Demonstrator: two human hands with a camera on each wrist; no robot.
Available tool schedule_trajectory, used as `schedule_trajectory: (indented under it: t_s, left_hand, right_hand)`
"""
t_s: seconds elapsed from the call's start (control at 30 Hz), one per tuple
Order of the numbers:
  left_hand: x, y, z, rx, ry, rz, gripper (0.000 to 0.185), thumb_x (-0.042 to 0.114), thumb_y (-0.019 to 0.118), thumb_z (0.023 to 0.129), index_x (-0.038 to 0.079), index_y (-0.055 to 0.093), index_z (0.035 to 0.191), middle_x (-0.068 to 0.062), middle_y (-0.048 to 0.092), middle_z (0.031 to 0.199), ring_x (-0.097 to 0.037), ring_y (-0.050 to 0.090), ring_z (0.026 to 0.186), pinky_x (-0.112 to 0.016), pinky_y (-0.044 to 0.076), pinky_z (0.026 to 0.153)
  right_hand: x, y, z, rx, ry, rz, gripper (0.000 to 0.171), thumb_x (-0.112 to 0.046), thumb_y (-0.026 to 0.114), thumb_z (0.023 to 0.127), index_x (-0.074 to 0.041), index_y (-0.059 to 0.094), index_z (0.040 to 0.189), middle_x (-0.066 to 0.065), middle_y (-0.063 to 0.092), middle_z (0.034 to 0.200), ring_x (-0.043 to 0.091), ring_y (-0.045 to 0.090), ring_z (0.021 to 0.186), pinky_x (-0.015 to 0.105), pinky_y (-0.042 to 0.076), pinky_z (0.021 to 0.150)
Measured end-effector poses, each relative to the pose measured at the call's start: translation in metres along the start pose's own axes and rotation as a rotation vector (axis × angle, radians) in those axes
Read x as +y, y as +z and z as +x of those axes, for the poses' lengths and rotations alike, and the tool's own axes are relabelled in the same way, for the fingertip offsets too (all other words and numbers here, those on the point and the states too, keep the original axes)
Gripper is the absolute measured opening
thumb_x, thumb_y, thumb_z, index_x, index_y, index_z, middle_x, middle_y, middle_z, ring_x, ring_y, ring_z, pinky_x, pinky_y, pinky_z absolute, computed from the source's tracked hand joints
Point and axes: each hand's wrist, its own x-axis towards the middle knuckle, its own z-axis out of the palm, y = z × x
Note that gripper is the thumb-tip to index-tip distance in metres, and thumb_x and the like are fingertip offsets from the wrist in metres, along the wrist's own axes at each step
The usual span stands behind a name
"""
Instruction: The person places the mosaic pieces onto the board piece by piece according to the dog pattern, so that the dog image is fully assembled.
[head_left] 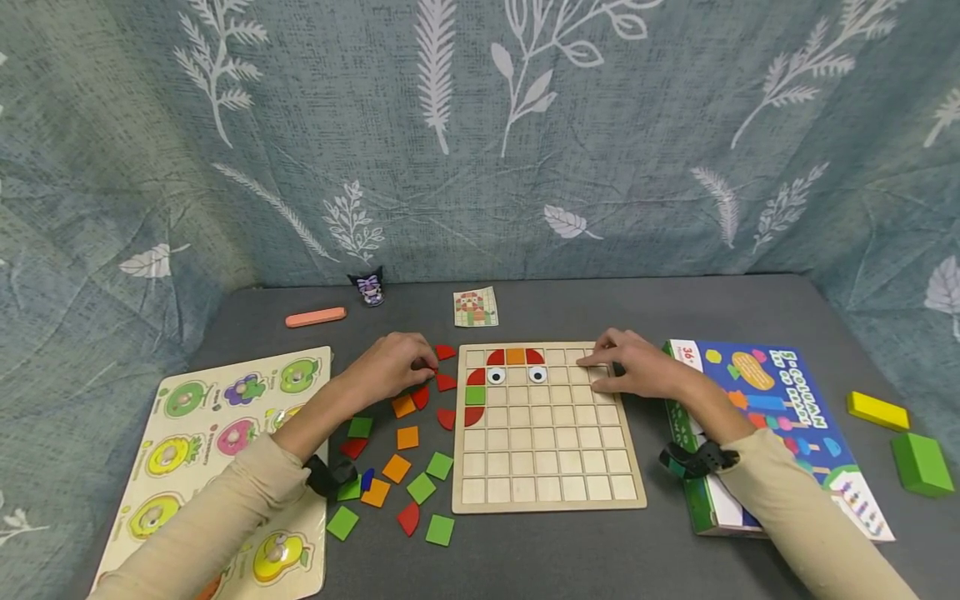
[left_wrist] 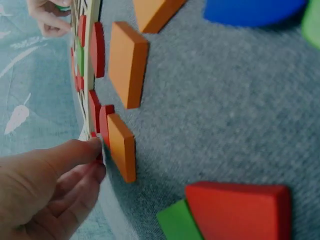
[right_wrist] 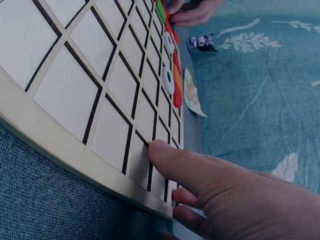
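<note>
Pale wooden grid board (head_left: 551,462) lies at lower centre, the right hand (head_left: 636,365) touching its upper-right cells, thumb and forefinger parted wide; just off its upper-left corner, the left hand (head_left: 393,365) pinches a red piece (head_left: 434,372); beyond, mid-frame, a pattern card (head_left: 476,307).

On my feed the square wooden grid board (head_left: 542,416) lies flat on the desk (head_left: 540,557), most cells bare. Toward its far left I see four red quarter-rounds (head_left: 474,416), an orange tile (head_left: 515,357), a green tile (head_left: 476,396) and two googly eyes (head_left: 537,375). Loose red wedges (head_left: 408,518), orange squares (head_left: 407,437) and green squares (head_left: 440,530) lie scattered left of it; the left hand (head_left: 396,365) pinches a red piece (head_left: 435,372).
</note>
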Motion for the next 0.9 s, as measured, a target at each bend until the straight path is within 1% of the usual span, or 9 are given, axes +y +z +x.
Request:
schedule_trajectory:
  t_s: [0.1, 0.17, 0.3, 0.43, 0.53, 0.63, 0.7, 0.9]
  left_hand:
    - [0.006, -0.003, 0.002, 0.038, -0.014, -0.013, 0.012, 0.011, 0.071, 0.087, 0.006, 0.076, 0.097, -0.009, 0.069, 0.101, -0.019, 0.066, 0.083, -0.032, 0.055, 0.072]
    - [0.013, -0.003, 0.006, 0.047, -0.004, -0.024, 0.013, 0.014, 0.070, 0.088, 0.007, 0.076, 0.099, -0.008, 0.069, 0.101, -0.019, 0.066, 0.083, -0.032, 0.054, 0.072]
    - [0.032, 0.000, 0.021, 0.018, 0.062, -0.032, 0.015, 0.018, 0.068, 0.091, 0.011, 0.075, 0.101, -0.006, 0.069, 0.102, -0.018, 0.064, 0.084, -0.030, 0.052, 0.071]
    - [0.049, 0.008, 0.039, -0.038, 0.134, -0.025, 0.015, 0.019, 0.066, 0.092, 0.012, 0.075, 0.102, -0.004, 0.068, 0.103, -0.015, 0.063, 0.085, -0.026, 0.050, 0.070]
    - [0.058, 0.015, 0.048, -0.060, 0.191, 0.000, 0.012, 0.019, 0.068, 0.091, 0.013, 0.076, 0.098, -0.002, 0.068, 0.099, -0.012, 0.061, 0.081, -0.022, 0.048, 0.068]
    - [0.065, 0.022, 0.054, -0.065, 0.234, 0.023, 0.009, 0.019, 0.069, 0.090, 0.014, 0.076, 0.094, -0.001, 0.067, 0.095, -0.010, 0.060, 0.077, -0.019, 0.046, 0.065]
    - [0.068, 0.026, 0.057, -0.067, 0.243, 0.034, 0.009, 0.018, 0.070, 0.089, 0.014, 0.076, 0.094, -0.001, 0.067, 0.094, -0.011, 0.060, 0.077, -0.018, 0.045, 0.064]
    - [0.070, 0.033, 0.060, -0.086, 0.208, 0.035, 0.012, 0.019, 0.069, 0.090, 0.015, 0.076, 0.099, -0.001, 0.068, 0.099, -0.012, 0.062, 0.081, -0.019, 0.047, 0.065]
  right_hand:
    - [-0.002, -0.002, 0.000, 0.000, -0.002, -0.011, 0.042, -0.021, 0.071, 0.087, -0.010, 0.065, 0.127, 0.016, 0.054, 0.118, 0.022, 0.045, 0.095, 0.033, 0.035, 0.075]
    - [-0.002, -0.003, -0.001, 0.001, 0.000, -0.014, 0.042, -0.021, 0.072, 0.087, -0.010, 0.065, 0.127, 0.016, 0.054, 0.118, 0.022, 0.045, 0.095, 0.033, 0.036, 0.075]
    - [0.000, -0.004, -0.002, 0.001, 0.015, -0.011, 0.042, -0.020, 0.072, 0.087, -0.010, 0.065, 0.127, 0.016, 0.054, 0.118, 0.023, 0.046, 0.096, 0.034, 0.036, 0.076]
    - [0.000, -0.003, -0.002, 0.003, 0.009, -0.007, 0.042, -0.020, 0.072, 0.087, -0.010, 0.065, 0.127, 0.016, 0.054, 0.118, 0.023, 0.045, 0.096, 0.035, 0.036, 0.076]
    - [-0.001, -0.003, -0.001, 0.006, -0.006, -0.009, 0.042, -0.020, 0.072, 0.087, -0.010, 0.065, 0.127, 0.016, 0.054, 0.118, 0.023, 0.046, 0.095, 0.035, 0.036, 0.076]
    - [-0.001, -0.003, 0.000, 0.008, -0.010, -0.018, 0.042, -0.020, 0.072, 0.087, -0.010, 0.065, 0.127, 0.016, 0.054, 0.117, 0.023, 0.046, 0.094, 0.035, 0.036, 0.076]
    - [-0.002, -0.002, 0.001, 0.009, -0.013, -0.021, 0.042, -0.021, 0.072, 0.087, -0.010, 0.066, 0.126, 0.016, 0.054, 0.116, 0.023, 0.046, 0.094, 0.035, 0.036, 0.076]
    - [-0.001, 0.000, 0.001, 0.001, 0.002, -0.015, 0.042, -0.020, 0.072, 0.087, -0.010, 0.065, 0.127, 0.016, 0.054, 0.116, 0.023, 0.045, 0.094, 0.034, 0.036, 0.076]
